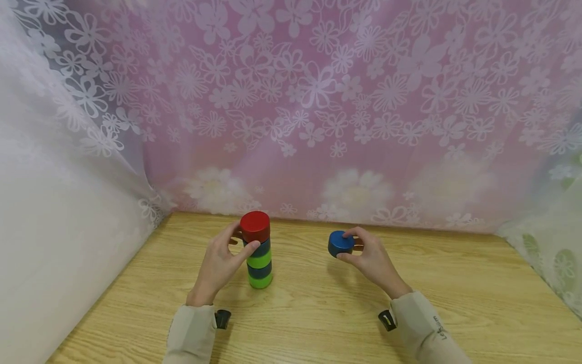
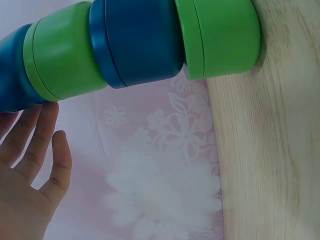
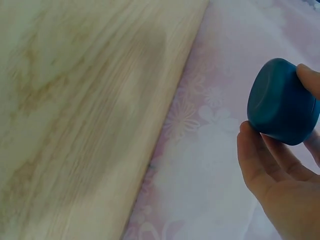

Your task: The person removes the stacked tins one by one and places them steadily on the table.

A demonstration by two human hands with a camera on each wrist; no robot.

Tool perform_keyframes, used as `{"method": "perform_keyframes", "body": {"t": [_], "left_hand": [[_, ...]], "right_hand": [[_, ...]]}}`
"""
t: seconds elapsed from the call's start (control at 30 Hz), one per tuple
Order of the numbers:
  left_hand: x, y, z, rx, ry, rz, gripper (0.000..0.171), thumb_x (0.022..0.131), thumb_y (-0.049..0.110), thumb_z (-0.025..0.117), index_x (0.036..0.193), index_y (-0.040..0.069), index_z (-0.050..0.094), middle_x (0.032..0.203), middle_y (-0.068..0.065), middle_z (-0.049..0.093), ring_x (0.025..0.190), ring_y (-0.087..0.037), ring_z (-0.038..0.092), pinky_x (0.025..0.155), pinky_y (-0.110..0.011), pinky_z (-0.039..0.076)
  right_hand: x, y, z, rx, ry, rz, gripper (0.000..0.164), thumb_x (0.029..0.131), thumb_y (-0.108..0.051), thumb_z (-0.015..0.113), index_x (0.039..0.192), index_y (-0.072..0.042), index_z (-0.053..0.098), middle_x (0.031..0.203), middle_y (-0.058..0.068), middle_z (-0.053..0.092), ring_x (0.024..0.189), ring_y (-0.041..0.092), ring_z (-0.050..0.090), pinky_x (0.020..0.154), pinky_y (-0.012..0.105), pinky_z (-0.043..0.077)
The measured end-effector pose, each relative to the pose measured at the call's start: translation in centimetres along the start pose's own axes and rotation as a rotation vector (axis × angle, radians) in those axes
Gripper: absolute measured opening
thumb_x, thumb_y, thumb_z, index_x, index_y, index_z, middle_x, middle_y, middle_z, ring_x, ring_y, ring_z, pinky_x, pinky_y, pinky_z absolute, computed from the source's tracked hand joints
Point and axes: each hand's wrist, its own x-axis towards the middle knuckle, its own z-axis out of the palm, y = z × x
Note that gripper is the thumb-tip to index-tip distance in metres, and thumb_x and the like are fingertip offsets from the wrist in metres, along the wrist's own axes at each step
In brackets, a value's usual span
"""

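My left hand (image 1: 218, 265) holds the upper part of an upright stack of round lidded tins. The thumb lies in front where the red tin (image 1: 255, 227) on top meets the blue tin (image 1: 262, 248) under it, and the other fingers are partly hidden behind. Below these, green and blue tins alternate down to a green tin (image 1: 260, 281) standing on the table. The left wrist view shows the lower green tin (image 2: 227, 37) on the wood. Over to the right, my right hand (image 1: 375, 260) pinches a single blue tin (image 1: 338, 247) between thumb and fingers, raised above the tabletop.
Under everything is a light wood-grain table (image 1: 304, 323). A pink flowered cloth (image 1: 291, 126) hangs along its back edge, with a whitish cloth (image 1: 63, 202) on the left and a pale patterned one (image 1: 552, 237) on the right. Dark wrist straps (image 1: 223, 319) show at both sleeves.
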Motion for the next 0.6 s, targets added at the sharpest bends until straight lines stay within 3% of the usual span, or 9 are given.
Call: {"method": "perform_keyframes", "body": {"t": [0.37, 0.6], "left_hand": [[-0.1, 0.0, -0.1, -0.005, -0.002, -0.006, 0.049, 0.088, 0.011, 0.081, 0.132, 0.002, 0.062, 0.108, -0.005, 0.071, 0.096, -0.021, 0.064, 0.079, -0.042, 0.053], [0.0, 0.2, -0.2, -0.008, -0.01, -0.005, 0.048, 0.088, 0.013, 0.081, 0.131, 0.003, 0.063, 0.109, -0.005, 0.071, 0.095, -0.02, 0.064, 0.079, -0.049, 0.054]], "right_hand": [[-0.2, 1.2, 0.5, -0.019, -0.05, -0.004, 0.039, 0.08, 0.003, 0.084, 0.113, 0.003, 0.063, 0.121, 0.027, 0.063, 0.101, 0.043, 0.068, 0.085, 0.053, 0.056], [-0.2, 1.4, 0.8, -0.033, -0.115, -0.005, 0.036, 0.081, 0.002, 0.083, 0.11, 0.002, 0.062, 0.117, 0.025, 0.064, 0.095, 0.036, 0.07, 0.083, 0.051, 0.057]]}}
